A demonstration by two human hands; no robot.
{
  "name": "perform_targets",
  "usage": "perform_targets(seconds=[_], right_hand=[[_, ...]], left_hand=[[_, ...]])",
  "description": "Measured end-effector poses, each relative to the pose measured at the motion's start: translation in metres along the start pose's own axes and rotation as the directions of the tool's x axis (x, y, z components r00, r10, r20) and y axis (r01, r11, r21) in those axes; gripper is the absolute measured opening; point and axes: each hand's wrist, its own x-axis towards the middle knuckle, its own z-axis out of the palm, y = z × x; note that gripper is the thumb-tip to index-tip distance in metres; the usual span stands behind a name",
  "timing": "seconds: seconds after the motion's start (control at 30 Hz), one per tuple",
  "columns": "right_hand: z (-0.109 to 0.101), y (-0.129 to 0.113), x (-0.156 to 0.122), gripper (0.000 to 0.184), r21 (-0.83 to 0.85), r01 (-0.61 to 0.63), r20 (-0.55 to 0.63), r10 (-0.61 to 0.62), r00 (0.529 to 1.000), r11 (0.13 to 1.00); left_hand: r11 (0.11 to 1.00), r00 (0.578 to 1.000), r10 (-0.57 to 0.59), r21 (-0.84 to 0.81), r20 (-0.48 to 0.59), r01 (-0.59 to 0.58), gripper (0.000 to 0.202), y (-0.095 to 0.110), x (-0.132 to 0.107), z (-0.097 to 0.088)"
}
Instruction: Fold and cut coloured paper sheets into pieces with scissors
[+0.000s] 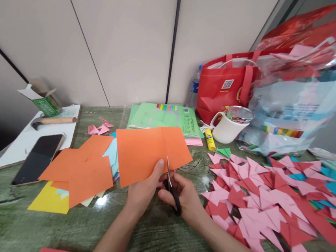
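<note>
My left hand (145, 189) grips a sheet of orange paper (141, 151) by its lower edge, thumb on top. The sheet is held above the table and has a faint crease running up it. In my right hand (187, 193) is a pair of scissors (174, 196) with black handles. Their blades meet the sheet's lower edge near the crease, just right of my left thumb. Left of the sheet lie several loose orange paper pieces (91, 178), with a yellow piece (50, 200) under them. Folded pink and red paper pieces (255, 205) are heaped on the right.
On the left are a phone (38, 159), a hammer (55, 122) on a white board (11, 150), and an opened green box (47, 104). Behind the sheet lie green paper packs (169, 116). A glue stick (210, 140), white mug (227, 127), bottle (194, 87), red bag (216, 87) and clear plastic bag (294, 110) stand at right.
</note>
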Motion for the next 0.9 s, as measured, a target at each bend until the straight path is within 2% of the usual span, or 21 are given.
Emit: perform_targets(seconds=[0.23, 0.6, 0.73, 0.9], right_hand=[[0.001, 0.0, 0.0, 0.033, -0.021, -0.042, -0.03, 0.041, 0.999, 0.999], [0.003, -0.001, -0.001, 0.032, -0.067, -0.057, -0.06, 0.053, 0.997, 0.996], [0.003, 0.0, 0.0, 0.031, -0.073, -0.061, -0.061, 0.057, 0.997, 0.995], [0.003, 0.0, 0.001, 0.031, -0.073, -0.065, -0.067, 0.06, 0.996, 0.995]], left_hand=[[1.0, 1.0, 0.009, -0.002, 0.027, -0.009, 0.024, 0.001, 0.0, 0.0], [0.992, 0.993, 0.103, 0.078, -0.051, -0.098, 0.025, -0.009, 0.004, 0.0], [0.992, 0.993, 0.113, 0.061, -0.039, -0.111, 0.024, -0.01, 0.005, 0.0], [0.994, 0.992, 0.106, -0.002, -0.062, -0.106, 0.034, -0.012, 0.007, 0.001]])
